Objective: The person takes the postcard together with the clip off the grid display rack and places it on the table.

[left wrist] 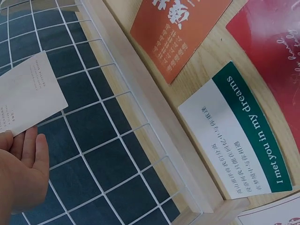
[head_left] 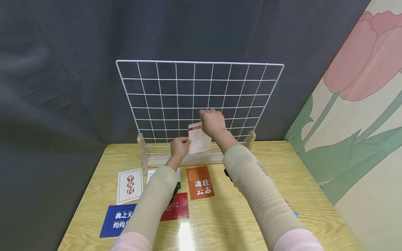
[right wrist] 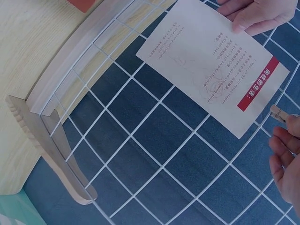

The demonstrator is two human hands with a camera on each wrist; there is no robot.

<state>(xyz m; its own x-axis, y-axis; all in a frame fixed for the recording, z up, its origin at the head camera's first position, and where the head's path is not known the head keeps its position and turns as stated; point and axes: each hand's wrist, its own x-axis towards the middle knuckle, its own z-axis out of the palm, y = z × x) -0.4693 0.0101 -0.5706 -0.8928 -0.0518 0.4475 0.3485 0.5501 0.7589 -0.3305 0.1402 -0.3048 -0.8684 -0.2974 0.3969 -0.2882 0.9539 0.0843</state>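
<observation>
A cream card (head_left: 200,143) with a red band and printed lines is held upright against a white wire grid (head_left: 194,62). My left hand (head_left: 179,148) pinches the card's left edge between thumb and fingers; in the left wrist view the fingertips sit at its edge. At the card's top right, my right hand (head_left: 214,123) holds a small wooden clothespin (right wrist: 280,114), which shows in the right wrist view close to the banded end of the card. The head view hides the clothespin behind the fingers.
The grid stands in a wooden base (head_left: 185,160). On the table lie an orange card (head_left: 192,174), a red card (head_left: 182,209), a blue card (head_left: 110,223), a white card with red characters (head_left: 122,195) and a white-and-green card (left wrist: 225,140). A dark curtain (head_left: 188,28) hangs behind.
</observation>
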